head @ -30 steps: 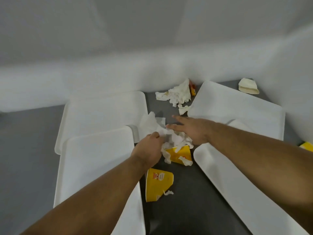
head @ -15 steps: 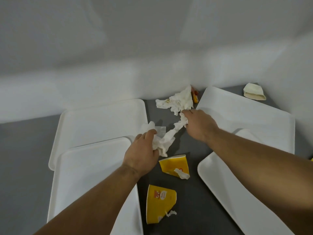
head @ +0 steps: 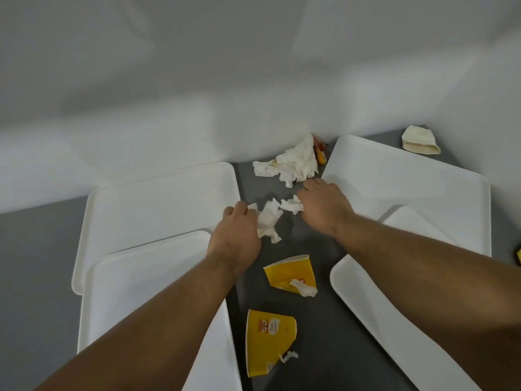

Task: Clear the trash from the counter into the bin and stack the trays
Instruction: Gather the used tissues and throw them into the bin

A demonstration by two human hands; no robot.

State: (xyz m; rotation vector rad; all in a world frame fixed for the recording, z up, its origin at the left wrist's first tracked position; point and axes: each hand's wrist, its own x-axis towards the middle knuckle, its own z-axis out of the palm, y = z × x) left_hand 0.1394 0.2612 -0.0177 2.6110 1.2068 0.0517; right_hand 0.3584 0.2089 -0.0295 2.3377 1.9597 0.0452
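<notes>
Trash pickup | left hand [head: 234,241] clamped on wad [head: 267,221], right hand [head: 324,206] pinching scrap [head: 291,206], at counter [head: 313,328] centre, likely bunching for one bin trip | napkin [head: 293,165] at 12 o'clock, cups [head: 290,273] 6, trays [head: 158,198] 9 and 3

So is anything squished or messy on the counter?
Yes. The far yellow cup and the near yellow cup lie squashed flat on the counter. A crumpled, stained napkin sits by the back wall. The near left tray lies crooked over the far left tray. The left hand and right hand grip crumpled tissue.
</notes>
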